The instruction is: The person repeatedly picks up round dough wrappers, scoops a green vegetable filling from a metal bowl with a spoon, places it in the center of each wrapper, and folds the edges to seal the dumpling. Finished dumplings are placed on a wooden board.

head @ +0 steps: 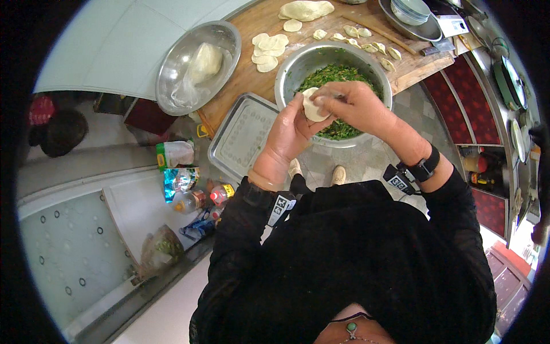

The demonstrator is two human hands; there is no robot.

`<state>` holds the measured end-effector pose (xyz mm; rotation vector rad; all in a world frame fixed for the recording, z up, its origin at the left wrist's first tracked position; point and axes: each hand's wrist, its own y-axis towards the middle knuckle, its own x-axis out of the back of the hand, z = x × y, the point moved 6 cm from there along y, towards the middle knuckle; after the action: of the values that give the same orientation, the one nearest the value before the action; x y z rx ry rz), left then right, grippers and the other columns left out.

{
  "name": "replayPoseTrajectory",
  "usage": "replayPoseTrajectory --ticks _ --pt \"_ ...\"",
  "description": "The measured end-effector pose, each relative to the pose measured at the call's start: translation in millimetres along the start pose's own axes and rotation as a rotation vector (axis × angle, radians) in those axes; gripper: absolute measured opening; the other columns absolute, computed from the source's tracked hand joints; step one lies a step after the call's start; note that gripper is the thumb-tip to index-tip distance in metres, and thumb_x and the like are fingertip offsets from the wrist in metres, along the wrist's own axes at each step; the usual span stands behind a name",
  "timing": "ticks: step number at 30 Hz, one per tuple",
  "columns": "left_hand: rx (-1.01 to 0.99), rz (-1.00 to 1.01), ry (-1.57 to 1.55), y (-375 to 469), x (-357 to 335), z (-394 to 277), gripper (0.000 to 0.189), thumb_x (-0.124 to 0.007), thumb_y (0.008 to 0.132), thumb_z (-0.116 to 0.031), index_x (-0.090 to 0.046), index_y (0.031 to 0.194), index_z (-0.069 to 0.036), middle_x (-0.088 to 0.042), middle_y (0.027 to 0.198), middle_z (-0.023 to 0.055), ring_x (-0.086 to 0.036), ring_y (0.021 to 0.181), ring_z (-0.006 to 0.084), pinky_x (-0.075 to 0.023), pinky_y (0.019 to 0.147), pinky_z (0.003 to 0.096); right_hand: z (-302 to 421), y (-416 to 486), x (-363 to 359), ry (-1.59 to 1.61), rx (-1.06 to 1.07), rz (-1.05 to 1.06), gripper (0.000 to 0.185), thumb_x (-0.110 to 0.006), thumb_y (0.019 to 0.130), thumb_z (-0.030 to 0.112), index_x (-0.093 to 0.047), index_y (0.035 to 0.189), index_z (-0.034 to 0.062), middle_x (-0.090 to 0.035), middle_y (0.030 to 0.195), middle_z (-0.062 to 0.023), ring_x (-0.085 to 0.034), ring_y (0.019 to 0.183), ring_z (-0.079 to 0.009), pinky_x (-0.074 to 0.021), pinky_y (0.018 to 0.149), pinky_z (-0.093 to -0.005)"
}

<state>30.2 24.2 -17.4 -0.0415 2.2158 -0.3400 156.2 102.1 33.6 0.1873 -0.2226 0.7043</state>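
Note:
Over a steel bowl (285,81) of chopped green filling (333,73), my left hand (292,124) holds a round dough wrapper (313,109). The fingertips of my right hand (356,105) touch the wrapper's upper right side; whether they pinch it is partly hidden. No filling can be made out on the wrapper. Several flat wrappers (268,45) lie overlapping on the wooden board (245,26), left of the bowl. Folded dumplings (368,47) sit in loose rows behind it. A lump of dough (306,10) rests at the far edge.
A metal tray (245,129) juts out left of the bowl. Beyond it stands a steel basin (172,64) with bagged dough (206,62). A rolling pin (380,32), a cleaver (442,46) and a pan with stacked bowls (410,13) are at the back right. Bottles (221,193) and bags are at lower left.

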Motion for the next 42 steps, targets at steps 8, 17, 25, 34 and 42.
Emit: replayPoseTrajectory --ticks 8,17,25,34,42 --pt "-0.099 -0.174 0.276 -13 32 -9 0.035 -0.042 0.104 -0.009 -0.051 0.134 0.007 -0.064 0.125 0.0195 -0.069 0.11 0.0332 -0.0613 0.089 0.0384 -40 -48 64 -0.973 -0.25 -0.002 0.033 -0.069 0.09 0.033 -0.063 0.086 0.0012 -0.067 0.079 -0.0163 -0.064 0.074 -0.0402 -0.0518 0.067 -0.0484" --pt "-0.177 -0.259 0.35 -12 55 -15 0.037 -0.045 0.102 -0.014 -0.053 0.132 0.006 -0.066 0.121 0.0229 -0.069 0.106 0.0354 -0.059 0.089 0.0409 -76 -67 62 -0.902 -0.263 -0.036 0.022 -0.066 0.088 0.025 -0.063 0.091 0.0038 -0.066 0.088 -0.0202 -0.065 0.085 -0.0423 -0.0518 0.075 -0.0508" --pt "-0.243 -0.404 0.341 -30 79 -20 0.033 -0.043 0.101 -0.009 -0.056 0.127 0.007 -0.067 0.119 0.022 -0.069 0.107 0.033 -0.0578 0.094 0.0425 -35 -63 65 -0.783 -0.137 0.025 0.014 -0.057 0.096 0.019 -0.059 0.1 0.0054 -0.065 0.08 -0.0235 -0.064 0.081 -0.0449 -0.0502 0.069 -0.0517" --pt "-0.236 -0.416 0.306 -30 94 3 0.032 -0.044 0.1 -0.007 -0.057 0.123 0.01 -0.068 0.116 0.0246 -0.07 0.104 0.0333 -0.0561 0.096 0.0426 -41 -34 12 -1.008 0.016 0.154 0.013 -0.06 0.093 0.019 -0.06 0.09 0.006 -0.064 0.071 -0.0196 -0.064 0.071 -0.0428 -0.0513 0.063 -0.052" --pt "-0.246 -0.424 0.298 -28 102 13 0.034 -0.043 0.1 -0.011 -0.056 0.122 0.011 -0.068 0.114 0.0246 -0.07 0.102 0.0342 -0.0559 0.096 0.0417 -52 -36 0 -0.925 -0.039 0.281 0.018 -0.06 0.089 0.021 -0.064 0.081 0.0053 -0.066 0.074 -0.0188 -0.067 0.075 -0.0406 -0.0541 0.07 -0.0518"
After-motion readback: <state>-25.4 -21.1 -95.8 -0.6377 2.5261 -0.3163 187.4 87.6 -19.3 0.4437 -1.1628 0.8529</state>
